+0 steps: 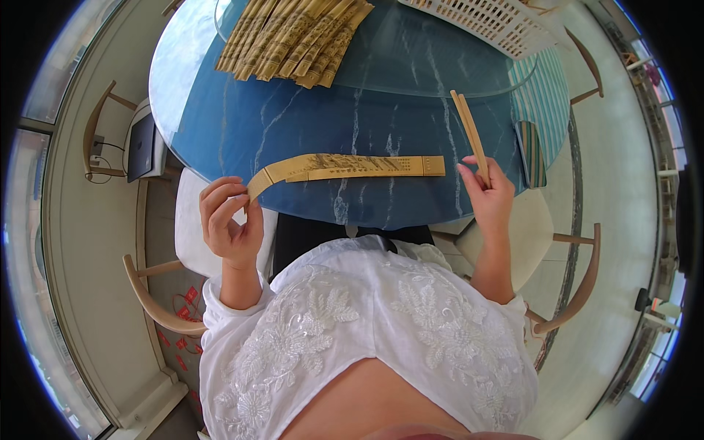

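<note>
My left hand [231,220] pinches the left end of a long gold paper chopstick sleeve [345,167] printed with dark drawings and writing. That end bends up off the table, while the rest of the sleeve lies along the blue table near its front edge. In my right hand [490,191] is a pair of plain wooden chopsticks [471,132], gripped near the lower end and pointing up and away, apart from the sleeve. Farther off at the left, a fanned pile of similar gold sleeves [293,40] rests on the glass turntable; whether chopsticks are inside cannot be seen.
A white plastic basket [488,26] stands at the far right of the round blue marbled table [315,117]. By the right edge are a striped cloth [543,103] and a dark striped pouch [531,154]. Chairs surround the table; one holds a dark laptop [141,147].
</note>
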`<state>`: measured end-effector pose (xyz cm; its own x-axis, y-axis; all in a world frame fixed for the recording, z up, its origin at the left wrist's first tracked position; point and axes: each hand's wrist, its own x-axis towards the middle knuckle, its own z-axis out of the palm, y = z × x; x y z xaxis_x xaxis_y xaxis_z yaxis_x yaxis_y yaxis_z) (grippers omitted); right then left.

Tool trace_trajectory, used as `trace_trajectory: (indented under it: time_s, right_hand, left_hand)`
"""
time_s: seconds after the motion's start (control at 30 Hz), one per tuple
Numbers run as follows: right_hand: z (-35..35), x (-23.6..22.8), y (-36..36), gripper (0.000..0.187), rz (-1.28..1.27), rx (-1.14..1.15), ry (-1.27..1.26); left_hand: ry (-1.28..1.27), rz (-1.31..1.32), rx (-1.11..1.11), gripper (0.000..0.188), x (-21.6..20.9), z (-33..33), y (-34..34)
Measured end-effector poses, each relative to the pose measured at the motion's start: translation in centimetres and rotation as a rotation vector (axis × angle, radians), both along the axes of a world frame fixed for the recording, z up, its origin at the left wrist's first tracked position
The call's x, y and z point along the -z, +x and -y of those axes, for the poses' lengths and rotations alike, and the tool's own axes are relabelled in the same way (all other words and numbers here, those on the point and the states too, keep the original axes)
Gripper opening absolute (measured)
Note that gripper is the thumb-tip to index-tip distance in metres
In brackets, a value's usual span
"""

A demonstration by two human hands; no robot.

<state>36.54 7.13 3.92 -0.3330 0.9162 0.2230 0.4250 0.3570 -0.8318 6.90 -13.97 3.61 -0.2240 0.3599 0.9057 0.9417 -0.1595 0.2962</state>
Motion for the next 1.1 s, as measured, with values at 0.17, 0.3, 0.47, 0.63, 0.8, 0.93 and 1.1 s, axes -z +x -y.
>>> trace_trajectory:
  time_s: [0.17, 0.3, 0.47, 0.63, 0.8, 0.93, 1.1]
  right_hand:
    - [1.1, 0.1, -0.7, 0.012, -0.061, -0.131, -0.073]
    - [3.0, -0.7, -1.9, 0.013, -0.094, -0.325, -0.22]
    - [4.5, -1.2, -2.5, 0.022, -0.285, -0.565, -0.598]
    - [5.2, -2.0, -3.1, 0.023, -0.273, -0.542, -0.682]
    - [4.6, -1.1, -2.8, 0.019, -0.263, -0.51, -0.632]
    - [4.3, -1.5, -2.8, 0.018, -0.187, -0.498, -0.647]
    - [3.3, -1.6, -2.3, 0.017, -0.225, -0.513, -0.603]
  left_hand:
    - [-0.009, -0.167, -0.059, 0.025, -1.1, 0.3, 1.0]
    - [-0.063, -0.444, -0.012, 0.03, -2.3, -0.7, 3.6]
    - [-0.073, -0.534, 0.293, 0.021, -0.7, -4.5, 7.3]
    - [-0.083, -0.51, 0.363, 0.019, -0.4, -6.1, 8.3]
    - [-0.098, -0.527, 0.325, 0.021, -0.2, -6.4, 8.5]
    - [-0.302, -0.301, 0.383, 0.033, -1.9, -7.0, 8.0]
    - [-0.501, -0.128, 0.494, 0.041, -2.9, -7.3, 6.3]
